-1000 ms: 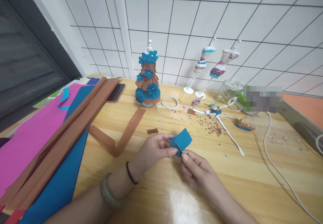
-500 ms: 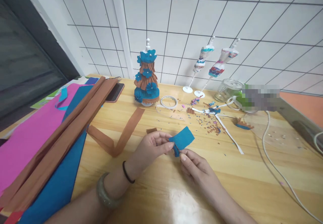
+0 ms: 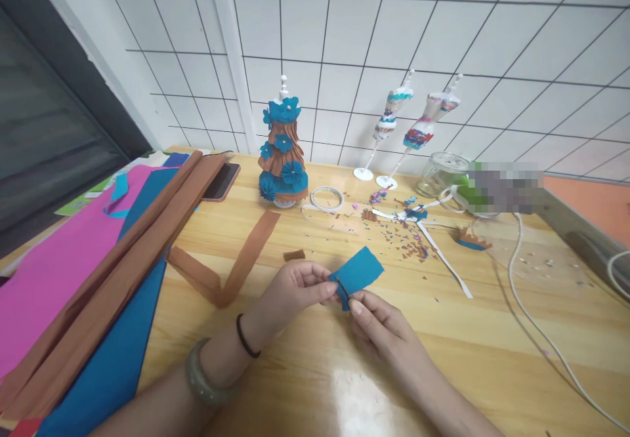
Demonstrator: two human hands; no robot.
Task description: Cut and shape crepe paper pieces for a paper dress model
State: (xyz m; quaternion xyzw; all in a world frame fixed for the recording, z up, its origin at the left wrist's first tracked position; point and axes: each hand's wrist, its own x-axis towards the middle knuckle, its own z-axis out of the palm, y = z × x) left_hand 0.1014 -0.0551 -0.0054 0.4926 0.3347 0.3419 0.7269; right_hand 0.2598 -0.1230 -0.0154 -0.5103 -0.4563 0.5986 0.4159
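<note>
A small piece of blue crepe paper (image 3: 361, 269) is held up above the table, pinched at its left edge between the thumb and fingers of my left hand (image 3: 306, 284). A thin dark stick-like thing (image 3: 343, 287) lies slantwise across the paper's lower corner. Its lower end runs into the closed fingers of my right hand (image 3: 375, 324); whether it is a rod or a blade I cannot tell. Under it a narrow blue flap (image 3: 345, 304) hangs down by my right fingertips. Beyond my left hand lies a small brown paper scrap (image 3: 294, 254).
A brown strip (image 3: 224, 292) lies bent left of my hands, beside long brown, pink and blue paper sheets (image 3: 105, 352). Behind stand a paper-dressed figure (image 3: 284, 155), a tape roll (image 3: 327, 199) and two dress-form stands (image 3: 363, 174). Paper scraps (image 3: 413, 243) and a white cable (image 3: 514, 292) lie to the right.
The blue paper's lower flap, bunched and curled before, now hangs flatter below the dark stick-like thing. Both hands keep nearly the same place and grip. The whole view has shifted slightly.
</note>
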